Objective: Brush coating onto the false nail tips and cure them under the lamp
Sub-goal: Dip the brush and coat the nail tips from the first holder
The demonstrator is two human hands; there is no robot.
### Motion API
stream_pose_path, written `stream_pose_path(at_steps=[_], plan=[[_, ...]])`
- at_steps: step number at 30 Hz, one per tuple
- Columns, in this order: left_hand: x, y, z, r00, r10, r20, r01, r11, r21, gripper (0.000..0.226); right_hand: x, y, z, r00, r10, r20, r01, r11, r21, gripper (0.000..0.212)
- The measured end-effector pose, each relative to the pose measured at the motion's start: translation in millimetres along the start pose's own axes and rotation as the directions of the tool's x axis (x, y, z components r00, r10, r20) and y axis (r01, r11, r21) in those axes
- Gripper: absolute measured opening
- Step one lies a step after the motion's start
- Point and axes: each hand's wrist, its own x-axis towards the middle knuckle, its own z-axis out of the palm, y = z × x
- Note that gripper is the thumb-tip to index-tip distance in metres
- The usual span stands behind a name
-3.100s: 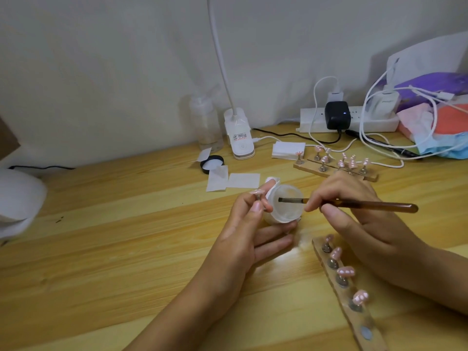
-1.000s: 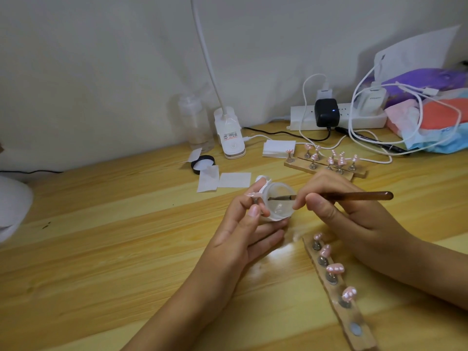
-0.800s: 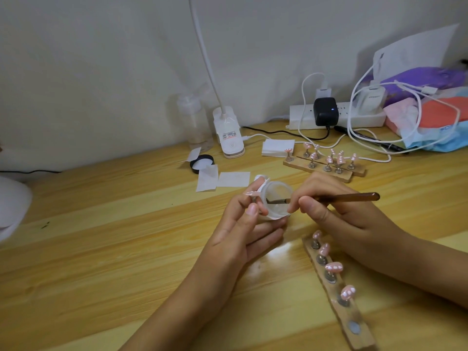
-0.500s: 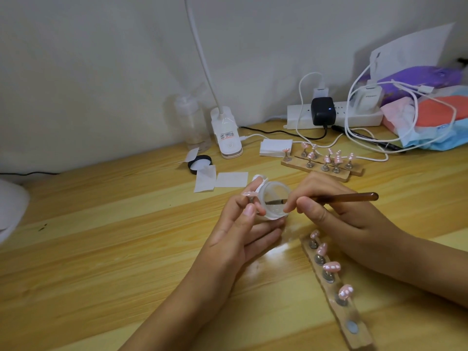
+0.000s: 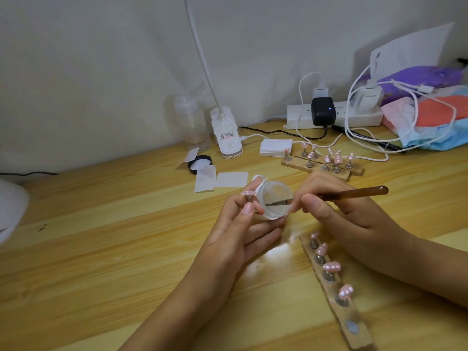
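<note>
Two hands are seen working at the middle of the wooden table (image 5: 101, 249) in the head view. A small clear pot (image 5: 274, 202) is cradled in the left hand (image 5: 243, 224), fingers curled beneath it. A pink nail tip on its peg (image 5: 247, 194) is pinched between thumb and forefinger at the pot's nine o'clock. The brush (image 5: 352, 193) is clamped in the fingertips of the right hand (image 5: 336, 214), handle aimed at three o'clock, bristles sunk in the pot. Loading the brush is judged to be the step in hand.

Four more tips (image 5: 331, 266) are stood on a wooden strip (image 5: 359, 333) at five o'clock. Further strips (image 5: 293, 163) are laid at one o'clock. A white rounded shape (image 5: 10, 211), possibly the curing lamp, is glimpsed at nine o'clock.

Next, the bristles should be lifted out, wiped on the rim and drawn lightly along the pinched tip.
</note>
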Motion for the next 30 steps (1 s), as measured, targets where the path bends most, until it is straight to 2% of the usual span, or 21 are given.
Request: stream_pose_path(at_steps=[4,11,15,30], plan=[[-1.1,0.1,-0.4,0.999,0.019,0.030,-0.020,0.999,0.027,0.020,-1.3,0.1,0.4,1.000,0.014,-0.024,-0.015,1.000,-0.021,0.026],[-1.0,1.2,-0.3,1.000,0.005,0.025,-0.006,1.000,0.018,0.028,0.5,-0.7,1.8,1.000,0.022,0.004,-0.022,0.998,-0.058,0.029],[-0.9,0.4,-0.5,1.000,0.011,0.013,-0.011,1.000,0.006,0.016,0.3,-0.9,1.4,1.000,0.030,-0.006,-0.031,0.999,-0.039,0.028],[-0.9,-1.2,-1.3,0.998,0.038,0.042,-0.039,0.999,0.021,0.018,-3.1,-1.4,1.5,1.000,0.029,-0.011,-0.030,0.994,-0.103,0.027]])
